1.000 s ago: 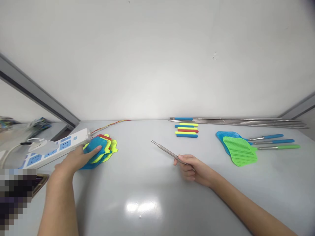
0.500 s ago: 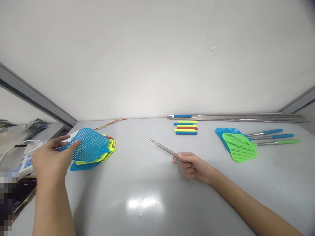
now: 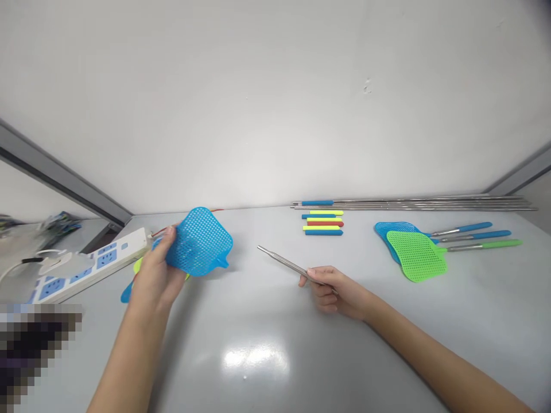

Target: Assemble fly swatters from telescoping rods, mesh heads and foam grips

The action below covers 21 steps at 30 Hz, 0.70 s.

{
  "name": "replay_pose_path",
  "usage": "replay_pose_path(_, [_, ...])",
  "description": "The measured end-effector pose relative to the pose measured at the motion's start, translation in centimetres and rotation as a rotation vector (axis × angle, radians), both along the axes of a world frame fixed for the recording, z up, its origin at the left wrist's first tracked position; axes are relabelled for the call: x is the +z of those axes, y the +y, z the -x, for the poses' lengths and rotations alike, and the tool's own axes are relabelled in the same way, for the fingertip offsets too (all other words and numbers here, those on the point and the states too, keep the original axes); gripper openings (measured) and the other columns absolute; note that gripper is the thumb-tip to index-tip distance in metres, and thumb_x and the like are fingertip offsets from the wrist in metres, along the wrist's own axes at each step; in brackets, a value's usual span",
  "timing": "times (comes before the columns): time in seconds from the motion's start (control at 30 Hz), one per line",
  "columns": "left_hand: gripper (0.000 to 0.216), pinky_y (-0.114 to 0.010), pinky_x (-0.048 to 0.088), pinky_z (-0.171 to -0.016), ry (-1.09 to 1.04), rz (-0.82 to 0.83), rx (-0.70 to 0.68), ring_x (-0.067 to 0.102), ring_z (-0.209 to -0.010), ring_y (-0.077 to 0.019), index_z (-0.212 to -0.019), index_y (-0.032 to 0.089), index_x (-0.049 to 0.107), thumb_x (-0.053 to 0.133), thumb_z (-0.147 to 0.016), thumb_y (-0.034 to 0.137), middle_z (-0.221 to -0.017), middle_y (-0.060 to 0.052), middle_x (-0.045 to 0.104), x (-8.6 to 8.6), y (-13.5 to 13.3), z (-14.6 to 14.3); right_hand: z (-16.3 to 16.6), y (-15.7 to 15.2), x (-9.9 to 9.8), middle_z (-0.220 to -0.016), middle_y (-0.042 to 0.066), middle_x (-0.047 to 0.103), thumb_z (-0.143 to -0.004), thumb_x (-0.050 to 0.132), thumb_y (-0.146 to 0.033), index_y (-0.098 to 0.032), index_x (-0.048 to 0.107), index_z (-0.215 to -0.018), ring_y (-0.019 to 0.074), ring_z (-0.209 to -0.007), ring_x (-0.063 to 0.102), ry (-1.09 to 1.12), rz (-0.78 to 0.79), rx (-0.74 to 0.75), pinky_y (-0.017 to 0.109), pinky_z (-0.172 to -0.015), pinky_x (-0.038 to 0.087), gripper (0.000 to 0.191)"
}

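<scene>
Broadly, a glossy grey tabletop (image 3: 258, 310), long silver metal rods (image 3: 430, 204) laid along its back. At right, three overlapping perforated swatters (image 3: 416, 256), one green-headed, over blue. Left hand (image 3: 157, 275) pinches, thumb against fingers, a blue perforated plastic swatter head (image 3: 202, 244), raised above the table's left side. Right hand (image 3: 333, 289) closes round a slim silver metal tube (image 3: 279, 259), tip apart from that head. Smallest: short yellow, blue and red sleeves (image 3: 322, 223) before the rods.

Power strip (image 3: 106, 258) left, swatters (image 3: 417, 256) right, rods (image 3: 413, 204) behind grips (image 3: 322, 223)
</scene>
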State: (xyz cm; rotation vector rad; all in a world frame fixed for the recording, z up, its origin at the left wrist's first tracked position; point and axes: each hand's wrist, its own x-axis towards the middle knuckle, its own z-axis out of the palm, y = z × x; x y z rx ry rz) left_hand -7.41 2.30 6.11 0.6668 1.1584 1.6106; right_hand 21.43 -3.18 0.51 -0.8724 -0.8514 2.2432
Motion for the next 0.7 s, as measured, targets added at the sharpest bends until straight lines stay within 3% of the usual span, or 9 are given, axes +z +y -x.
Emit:
replay_pose_path(0.1, [0.015, -0.021, 0.052, -0.063, 0.0, 0.031, -0.051, 0.06, -0.069, -0.0122, -0.085, 0.02, 0.062, 0.055, -0.073, 0.024, -0.079, 0.002, 0.066, -0.7, 0.1, -1.0, 0.1, -0.1, -0.3, -0.05, -0.008, 0.014, -0.077, 0.047, -0.037, -0.013, 0.056, -0.078, 0.0036, -0.041, 0.014, -0.02, -0.03, 0.018, 0.02, -0.038, 0.013, 0.025])
replay_pose_path(0.3, [0.015, -0.02, 0.053, -0.064, -0.059, 0.189, 0.011, 0.062, -0.068, -0.0124, -0.084, 0.019, 0.062, 0.051, -0.075, 0.024, -0.079, 0.0, 0.067, -1.2, 0.1, -1.6, 0.4, -0.3, -0.3, -0.05, -0.007, 0.017, -0.077, 0.047, -0.038, -0.014, 0.056, -0.077, 0.0038, -0.041, 0.017, -0.072, -0.093, 0.055, 0.02, -0.039, 0.016, 0.026])
replay_pose_path(0.7, [0.013, -0.021, 0.053, -0.064, -0.174, 0.219, 0.073, 0.063, -0.061, -0.0104, -0.076, 0.016, 0.061, 0.048, -0.077, 0.016, -0.069, 0.001, 0.067, -1.4, -0.1, -2.3, 0.4, -0.4, -0.1, -0.051, -0.007, 0.019, -0.078, 0.046, -0.036, -0.014, 0.057, -0.079, 0.0044, -0.042, 0.019, -0.086, -0.124, 0.069, 0.021, -0.04, 0.018, 0.024])
